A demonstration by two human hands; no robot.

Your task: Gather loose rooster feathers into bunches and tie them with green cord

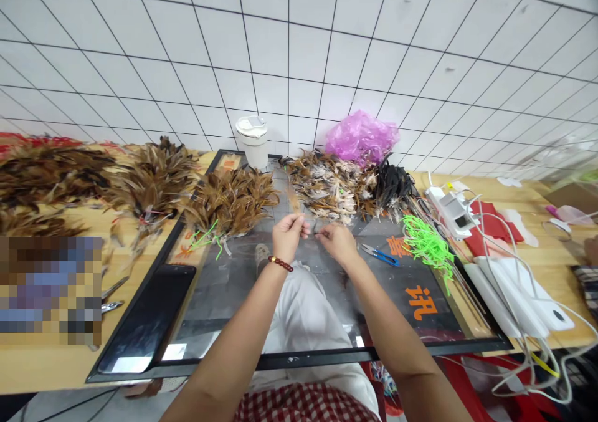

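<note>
Centrally, over the glass pane [219,297], left hand [287,235] pinches a thin feather [294,202] between thumb and fingertips, its tip pointing up and away. Right hand [337,242] sits just beside it, fingers closed to a narrow pinch; what they hold is too small to tell. Brown pile [228,201] lies left of the hands and mixed pile [327,185] beyond them, with scissors [379,255] near the right wrist, green ties [427,241] farther right, and a cup [253,140] at the wall.

Both hands, left [288,235] and right [337,242], meet with fingertips pinched.
</note>
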